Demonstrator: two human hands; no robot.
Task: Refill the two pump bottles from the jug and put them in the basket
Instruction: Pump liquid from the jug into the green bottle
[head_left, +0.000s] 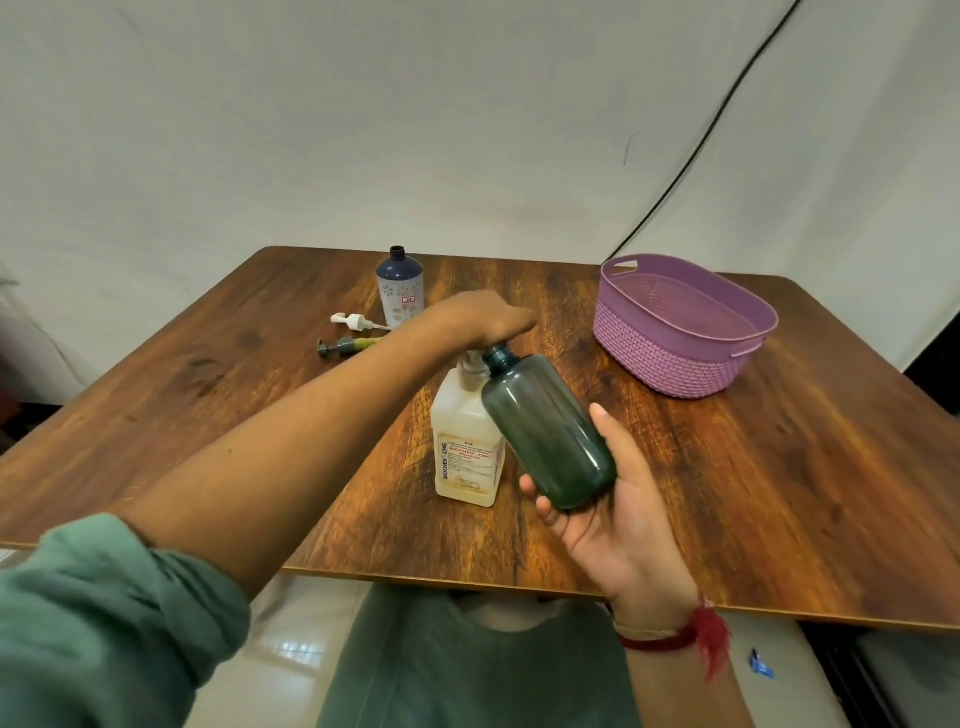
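Observation:
A pale yellowish jug (465, 457) with a red-lettered label stands mid-table. My left hand (483, 319) rests on top of its white pump head, palm down; its fingers are hidden from view. My right hand (610, 499) grips a dark green bottle (545, 426) with no pump, tilted so its open neck sits right at the jug's pump. Farther back stands a blue-and-white bottle (400, 288), uncapped. Two pump heads lie beside it: a white pump head (353, 322) and a grey pump head (340, 346). A purple woven basket (680, 332) sits at the right, with nothing in it.
The wooden table (218, 374) has its front edge close to my body. A black cable (722, 114) hangs down the pale backdrop behind the basket. A small blue scrap (761, 665) lies on the floor at the lower right.

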